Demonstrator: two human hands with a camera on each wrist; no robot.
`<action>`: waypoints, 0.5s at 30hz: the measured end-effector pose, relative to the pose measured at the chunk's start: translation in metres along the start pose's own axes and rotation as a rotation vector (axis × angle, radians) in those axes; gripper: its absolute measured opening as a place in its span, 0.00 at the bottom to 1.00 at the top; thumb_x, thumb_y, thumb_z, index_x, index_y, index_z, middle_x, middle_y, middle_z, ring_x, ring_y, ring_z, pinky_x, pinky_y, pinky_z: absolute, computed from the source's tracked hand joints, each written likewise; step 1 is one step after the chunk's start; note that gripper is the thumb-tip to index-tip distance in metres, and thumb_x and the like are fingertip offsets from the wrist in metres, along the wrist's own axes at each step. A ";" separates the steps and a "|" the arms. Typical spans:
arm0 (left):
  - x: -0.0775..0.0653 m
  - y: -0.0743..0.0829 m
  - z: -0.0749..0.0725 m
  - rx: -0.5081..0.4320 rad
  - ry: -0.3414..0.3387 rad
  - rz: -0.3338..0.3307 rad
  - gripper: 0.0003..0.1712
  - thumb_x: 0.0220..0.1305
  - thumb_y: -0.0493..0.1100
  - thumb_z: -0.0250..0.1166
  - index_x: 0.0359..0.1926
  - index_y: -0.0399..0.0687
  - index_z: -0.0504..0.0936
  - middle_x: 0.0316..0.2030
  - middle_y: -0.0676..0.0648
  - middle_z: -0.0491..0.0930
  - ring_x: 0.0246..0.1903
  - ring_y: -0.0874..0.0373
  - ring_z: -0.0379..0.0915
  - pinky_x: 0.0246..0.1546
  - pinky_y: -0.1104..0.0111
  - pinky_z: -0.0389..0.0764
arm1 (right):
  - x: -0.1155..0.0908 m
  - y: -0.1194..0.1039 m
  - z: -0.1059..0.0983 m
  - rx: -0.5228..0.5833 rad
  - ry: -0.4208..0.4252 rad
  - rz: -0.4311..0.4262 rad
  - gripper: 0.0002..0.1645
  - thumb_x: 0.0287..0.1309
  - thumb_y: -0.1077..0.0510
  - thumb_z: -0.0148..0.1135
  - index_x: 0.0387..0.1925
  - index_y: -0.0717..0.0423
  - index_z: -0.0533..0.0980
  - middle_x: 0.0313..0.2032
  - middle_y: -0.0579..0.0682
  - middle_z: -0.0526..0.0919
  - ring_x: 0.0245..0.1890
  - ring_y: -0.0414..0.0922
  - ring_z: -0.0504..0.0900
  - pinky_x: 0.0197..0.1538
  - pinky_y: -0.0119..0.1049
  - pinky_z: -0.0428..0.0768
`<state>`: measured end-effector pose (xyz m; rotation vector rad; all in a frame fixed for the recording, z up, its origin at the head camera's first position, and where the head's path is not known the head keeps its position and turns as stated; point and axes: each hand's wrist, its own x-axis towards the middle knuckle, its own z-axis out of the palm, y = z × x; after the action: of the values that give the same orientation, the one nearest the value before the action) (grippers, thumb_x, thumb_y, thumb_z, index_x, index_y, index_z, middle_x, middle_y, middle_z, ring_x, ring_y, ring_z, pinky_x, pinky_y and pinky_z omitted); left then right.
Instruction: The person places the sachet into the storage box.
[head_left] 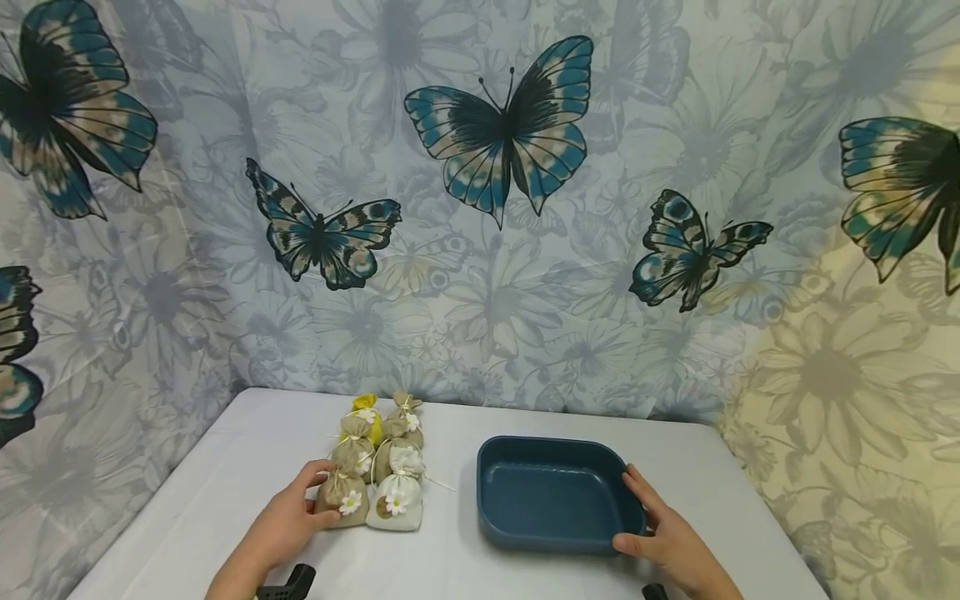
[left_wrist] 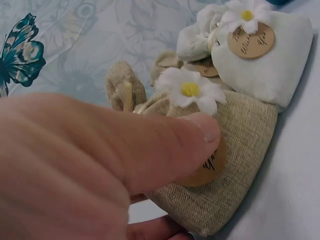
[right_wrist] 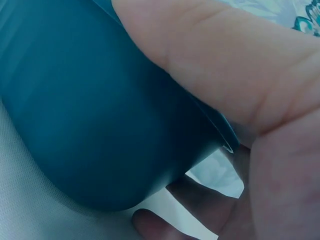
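My left hand point(head_left: 288, 521) is at the left side of the nearest beige drawstring pouch point(left_wrist: 245, 135), thumb across its front and fingers behind it. A white daisy point(left_wrist: 190, 90) and a round brown tag, partly hidden by the thumb, decorate this pouch. Beside it stands a white pouch point(head_left: 396, 504) with its own daisy and tag. On the right, my right hand point(head_left: 671, 537) grips the right end of a dark blue rectangular tub point(head_left: 551, 546). The thumb lies over the tub's near rim, while the other fingers reach round its right side. Nothing lies inside the tub.
Behind the front pair, more pouches stand in two rows, with a yellow pouch point(head_left: 365, 414) and a beige pouch point(head_left: 405, 417) at the back. A white cloth covers the table point(head_left: 247, 442). Butterfly-printed fabric point(head_left: 495, 317) hangs right behind the table's far edge.
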<state>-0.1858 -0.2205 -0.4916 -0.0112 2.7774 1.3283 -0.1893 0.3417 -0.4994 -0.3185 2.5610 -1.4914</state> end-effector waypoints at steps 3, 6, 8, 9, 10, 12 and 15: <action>-0.002 0.000 0.000 0.017 -0.014 0.020 0.35 0.52 0.39 0.77 0.61 0.53 0.72 0.63 0.35 0.71 0.46 0.48 0.79 0.39 0.56 0.79 | -0.001 -0.003 0.001 0.002 -0.004 -0.013 0.53 0.62 0.59 0.69 0.78 0.61 0.48 0.78 0.56 0.38 0.72 0.63 0.46 0.60 0.44 0.71; -0.001 -0.001 0.001 0.031 -0.011 0.024 0.28 0.54 0.38 0.76 0.56 0.55 0.76 0.56 0.40 0.77 0.38 0.53 0.76 0.33 0.59 0.75 | -0.002 -0.004 0.002 -0.001 0.002 -0.025 0.53 0.61 0.59 0.70 0.78 0.61 0.48 0.78 0.57 0.38 0.72 0.63 0.45 0.60 0.50 0.70; -0.002 -0.004 0.002 0.037 -0.004 0.025 0.25 0.56 0.37 0.75 0.54 0.56 0.79 0.53 0.43 0.78 0.35 0.55 0.72 0.32 0.60 0.73 | -0.002 -0.003 0.002 0.003 0.007 -0.028 0.53 0.61 0.60 0.70 0.78 0.62 0.49 0.78 0.57 0.39 0.72 0.62 0.45 0.60 0.45 0.71; -0.002 -0.005 0.003 0.034 0.001 0.026 0.25 0.56 0.37 0.74 0.54 0.56 0.80 0.52 0.44 0.78 0.36 0.55 0.72 0.32 0.60 0.73 | -0.002 -0.003 0.002 0.007 0.009 -0.030 0.53 0.61 0.60 0.70 0.77 0.62 0.49 0.78 0.57 0.39 0.72 0.61 0.45 0.60 0.42 0.71; -0.002 -0.006 0.003 0.033 0.004 0.030 0.24 0.57 0.37 0.74 0.54 0.56 0.81 0.52 0.45 0.78 0.36 0.55 0.71 0.33 0.59 0.74 | -0.002 -0.002 0.002 0.007 0.012 -0.031 0.53 0.60 0.60 0.70 0.77 0.62 0.49 0.78 0.57 0.39 0.72 0.61 0.45 0.59 0.38 0.72; -0.002 -0.009 0.004 0.038 0.014 0.039 0.24 0.57 0.37 0.74 0.55 0.56 0.82 0.54 0.45 0.78 0.41 0.54 0.74 0.38 0.57 0.77 | -0.002 -0.001 0.002 0.005 0.014 -0.031 0.53 0.60 0.60 0.71 0.77 0.62 0.49 0.78 0.57 0.39 0.72 0.60 0.45 0.56 0.31 0.71; -0.002 -0.011 0.004 0.037 0.008 0.067 0.25 0.56 0.37 0.74 0.56 0.56 0.84 0.59 0.43 0.76 0.51 0.47 0.76 0.46 0.53 0.79 | -0.001 0.000 0.001 0.003 0.015 -0.029 0.53 0.60 0.60 0.71 0.77 0.62 0.50 0.77 0.57 0.40 0.72 0.60 0.45 0.55 0.29 0.71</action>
<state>-0.1835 -0.2248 -0.5024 0.0785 2.8328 1.2933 -0.1877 0.3407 -0.4999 -0.3463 2.5764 -1.5137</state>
